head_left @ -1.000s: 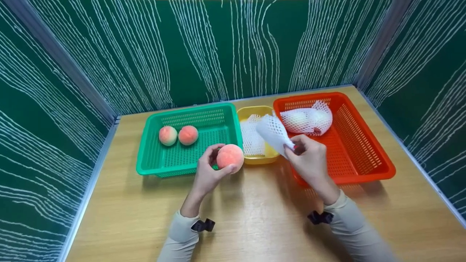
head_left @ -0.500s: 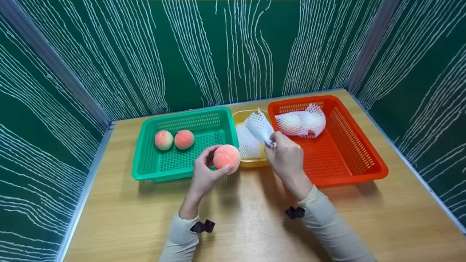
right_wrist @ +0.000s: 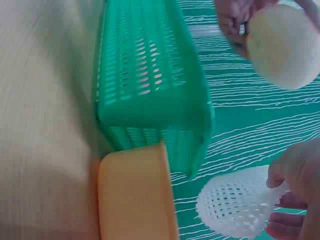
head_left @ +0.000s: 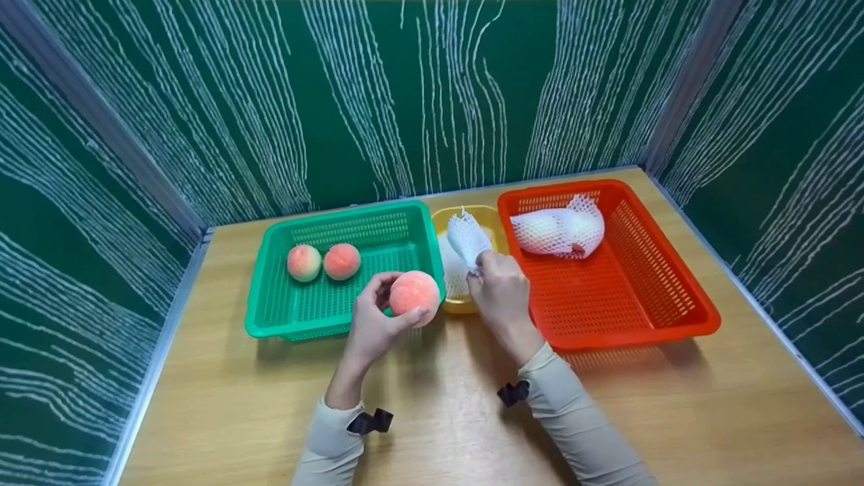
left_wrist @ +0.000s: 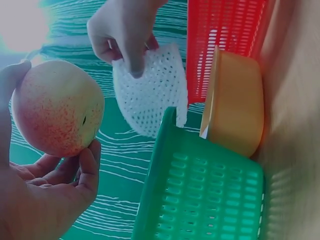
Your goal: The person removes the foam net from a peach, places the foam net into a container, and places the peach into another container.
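Observation:
My left hand (head_left: 378,320) grips a pink peach (head_left: 414,298) between thumb and fingers, in front of the green basket's near right corner. In the left wrist view the same peach (left_wrist: 57,107) shows red speckles. White foam netting (head_left: 466,237) is pinched by one end in my right hand (head_left: 501,290), over the yellow basin (head_left: 496,219). From the right wrist the foam net (right_wrist: 235,202) looks like a sleeve with nothing inside it. More white netting (head_left: 453,266) lies in the basin under the right hand.
Two peaches (head_left: 342,261) sit in the green basket (head_left: 270,270) on the left. On the right, a red basket (head_left: 695,310) holds net-wrapped fruit (head_left: 560,229) at its back left. Green panels with white lines (head_left: 351,101) enclose the wooden table (head_left: 236,418).
My right hand has carried the foam net leftward from beside the red basket to over the yellow basin. The left hand keeps its hold on the peach, shifting slightly left; the head view turned a little.

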{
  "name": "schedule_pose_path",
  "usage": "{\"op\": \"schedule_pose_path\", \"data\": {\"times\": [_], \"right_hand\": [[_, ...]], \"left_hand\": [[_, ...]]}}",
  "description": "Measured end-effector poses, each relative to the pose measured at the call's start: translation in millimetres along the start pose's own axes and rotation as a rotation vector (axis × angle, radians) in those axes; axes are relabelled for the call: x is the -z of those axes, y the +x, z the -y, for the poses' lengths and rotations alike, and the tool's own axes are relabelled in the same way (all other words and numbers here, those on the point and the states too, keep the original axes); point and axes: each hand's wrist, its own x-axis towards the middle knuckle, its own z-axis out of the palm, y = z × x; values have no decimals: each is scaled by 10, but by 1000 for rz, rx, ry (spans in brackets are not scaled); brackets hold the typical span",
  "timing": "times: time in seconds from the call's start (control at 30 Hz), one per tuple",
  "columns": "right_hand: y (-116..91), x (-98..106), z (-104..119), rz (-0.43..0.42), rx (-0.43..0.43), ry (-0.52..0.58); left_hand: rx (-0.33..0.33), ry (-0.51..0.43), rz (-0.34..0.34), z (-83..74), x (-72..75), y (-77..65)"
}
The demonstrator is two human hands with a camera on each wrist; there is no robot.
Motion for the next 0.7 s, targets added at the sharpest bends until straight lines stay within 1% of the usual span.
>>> {"op": "schedule_pose_path", "data": {"times": [0.2, 0.27, 0.43, 0.5, 0.57, 0.7], "right_hand": [[-7, -189, -63, 22, 24, -24], [-34, -242, -96, 37, 33, -35], [-78, -356, -184, 61, 59, -34], [-78, -385, -210, 78, 59, -34], [-78, -404, -226, 112, 57, -29], [-96, -416, -238, 247, 43, -17]], "left_hand": [[8, 20, 16, 7, 32, 27], [7, 32, 27, -76, 33, 8], [-12, 32, 27, -24, 36, 16], [-12, 31, 27, 62, 27, 39], [-2, 30, 39, -44, 21, 25], [13, 40, 62, -229, 11, -26]]}}
